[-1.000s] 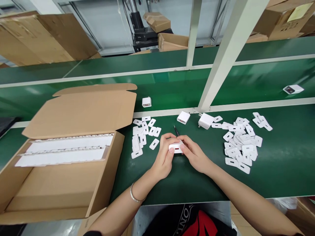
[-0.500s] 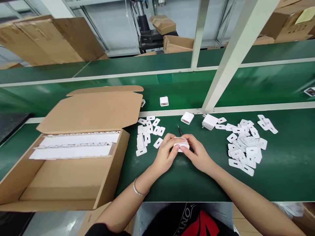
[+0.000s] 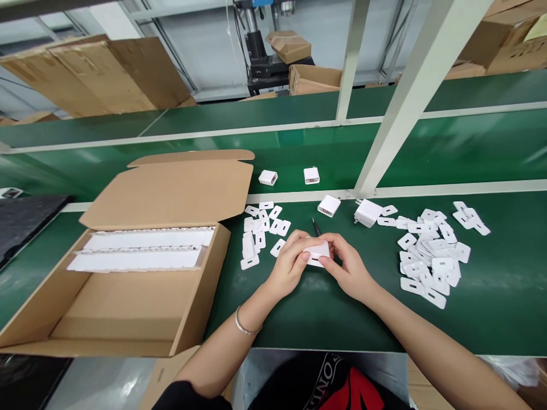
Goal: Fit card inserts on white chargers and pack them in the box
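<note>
Between my two hands is a white charger (image 3: 316,254), its dark slotted end turned toward me. My left hand (image 3: 289,263) is closed round its left side, thumb at the front edge. From the other side my right hand (image 3: 347,266) pinches its right edge with thumb and fingers. Just behind the hands lies a dark pointed tool (image 3: 317,227). Two more white chargers rest past it, one on its side (image 3: 329,205) and one with prongs showing (image 3: 368,212). Loose white slotted plates form a small group (image 3: 256,233) at the left and a bigger pile (image 3: 431,256) at the right.
An open cardboard box (image 3: 200,296) with white divided inserts stands at the left. Beyond a pale rail, two chargers (image 3: 268,177) (image 3: 311,175) sit on a green belt (image 3: 290,151). A slanted white post (image 3: 410,108) rises behind the bench.
The charger in my hands has tilted, so its slotted end now shows. On the belt, the two chargers have moved to the right. The view has shifted slightly.
</note>
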Action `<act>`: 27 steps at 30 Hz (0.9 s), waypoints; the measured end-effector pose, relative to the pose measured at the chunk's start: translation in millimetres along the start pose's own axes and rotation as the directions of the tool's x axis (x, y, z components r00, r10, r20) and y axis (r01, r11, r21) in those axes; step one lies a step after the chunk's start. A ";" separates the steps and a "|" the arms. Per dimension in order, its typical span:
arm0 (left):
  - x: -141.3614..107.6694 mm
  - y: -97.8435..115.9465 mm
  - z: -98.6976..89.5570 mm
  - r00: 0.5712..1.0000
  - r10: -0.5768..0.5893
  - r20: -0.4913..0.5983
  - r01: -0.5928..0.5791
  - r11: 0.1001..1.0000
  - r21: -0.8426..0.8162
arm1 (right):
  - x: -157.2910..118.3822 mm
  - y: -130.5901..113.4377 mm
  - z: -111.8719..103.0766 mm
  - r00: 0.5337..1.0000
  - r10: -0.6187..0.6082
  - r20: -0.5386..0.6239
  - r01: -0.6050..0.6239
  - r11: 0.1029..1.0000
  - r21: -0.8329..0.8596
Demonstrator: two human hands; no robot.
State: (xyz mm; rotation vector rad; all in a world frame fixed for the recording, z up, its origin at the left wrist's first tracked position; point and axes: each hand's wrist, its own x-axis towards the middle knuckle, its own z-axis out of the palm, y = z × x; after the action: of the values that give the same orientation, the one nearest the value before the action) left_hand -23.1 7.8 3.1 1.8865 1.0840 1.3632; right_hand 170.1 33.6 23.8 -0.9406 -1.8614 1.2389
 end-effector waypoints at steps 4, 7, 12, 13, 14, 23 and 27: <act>-0.7 1.4 1.8 0.998 -0.060 0.036 0.063 0.993 -0.100 | 0.0 1.3 -2.3 0.998 -0.044 -0.043 0.045 0.999 0.024; -1.0 2.4 0.1 0.998 -0.012 0.065 0.015 0.998 -0.059 | -0.1 0.8 -4.2 0.996 -0.070 -0.063 0.071 0.997 0.015; -1.0 4.4 0.2 0.998 0.021 0.066 -0.024 0.998 0.052 | 0.6 0.9 -3.6 0.999 -0.039 -0.036 0.039 0.999 -0.001; -1.2 4.8 1.4 0.998 0.025 0.056 -0.029 0.996 0.080 | 0.9 1.3 -2.7 0.999 -0.019 -0.026 0.019 1.000 -0.003; -1.5 5.1 2.9 0.999 0.030 0.042 -0.035 0.994 0.103 | 1.0 1.5 -1.5 1.000 0.000 -0.023 0.000 1.000 -0.005; -1.5 8.4 8.4 1.000 0.000 0.017 0.000 1.000 0.031 | -0.5 1.3 5.9 0.991 0.034 -0.132 -0.043 0.997 -0.071; -0.4 5.7 8.2 0.994 -0.024 0.105 0.028 0.999 -0.038 | 0.0 3.5 4.4 0.984 0.064 -0.166 -0.078 0.994 -0.081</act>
State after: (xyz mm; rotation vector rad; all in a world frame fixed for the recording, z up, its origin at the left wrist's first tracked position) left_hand -13.8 4.7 4.9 1.8866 1.0191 1.2484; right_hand 167.0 32.7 19.3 -1.1302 -1.7777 1.0945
